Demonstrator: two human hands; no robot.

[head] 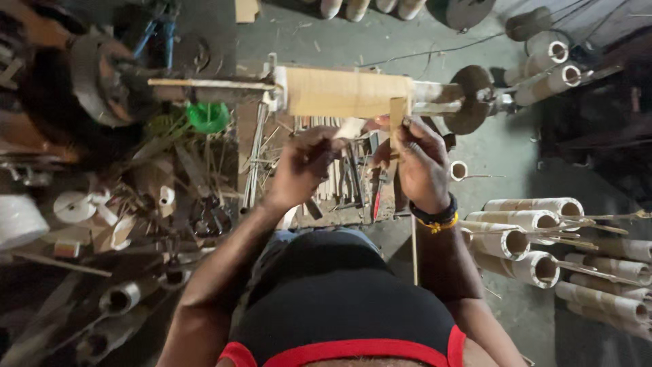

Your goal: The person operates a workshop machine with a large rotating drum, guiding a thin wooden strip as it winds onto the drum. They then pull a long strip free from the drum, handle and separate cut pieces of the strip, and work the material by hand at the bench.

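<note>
**Winding a paper strip onto the spindle roll**

We are looking down at a grey concrete floor (502, 156) that is carrying everything here. Across its far side a long horizontal spindle (210, 85) is running from a dark round machine wheel (102, 78) at the far left corner toward a brown disc (472, 95) on the right. A tan cardboard roll (346, 92) is sitting on that spindle, right in front of us.

Along the right edge of the floor, finished cardboard tubes (530, 234) are lying in a heap, sticks poking from their ends. On the left, scraps, small spools and a green plastic piece (207, 115) are lying jumbled. Below the roll, a clutter of metal hand tools (350, 180) is lying between our forearms.

Our right hand (424, 166) is pinching a narrow tan paper strip (396, 126) that is hanging from the roll's right end; thumb and fingertips are closing tightly on it. Our left hand (305, 163) is curling nearly closed around something pale, though we cannot tell exactly what it is gripping.

To do this well, we judge that we should be keeping the strip taut and square to the roll's edge, steadying the free end with the left hand, and keeping our fingers away from the spindle.
</note>
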